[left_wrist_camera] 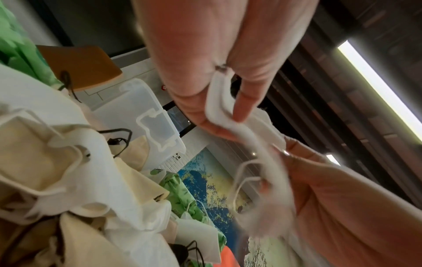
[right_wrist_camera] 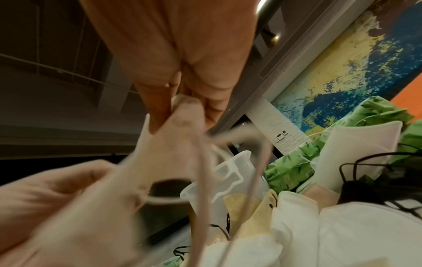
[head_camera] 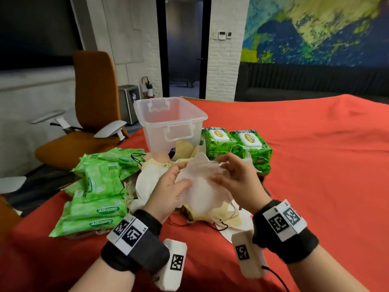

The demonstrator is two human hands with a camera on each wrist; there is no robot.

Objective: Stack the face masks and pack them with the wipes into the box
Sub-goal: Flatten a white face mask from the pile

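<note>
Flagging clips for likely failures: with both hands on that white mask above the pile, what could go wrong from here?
1. Ear loops dangle from the white mask held by the left hand and right hand; they may snag the mask pile below.
2. The clear box looks light; pushing masks in could shift it on the red cloth.

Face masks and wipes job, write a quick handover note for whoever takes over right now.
Left hand and right hand: both pinch one white fabric face mask, held up above the pile.
Loose pile of white and cream face masks lies unstacked on the red tablecloth.
Clear plastic box stands open behind it; nothing visibly packed inside.
Light green wipe packs lie heaped to the left; darker green wipe packs are stacked to the right of the box.
Done: nothing visibly packed.
Left: stack the masks, box them with the wipes.
</note>
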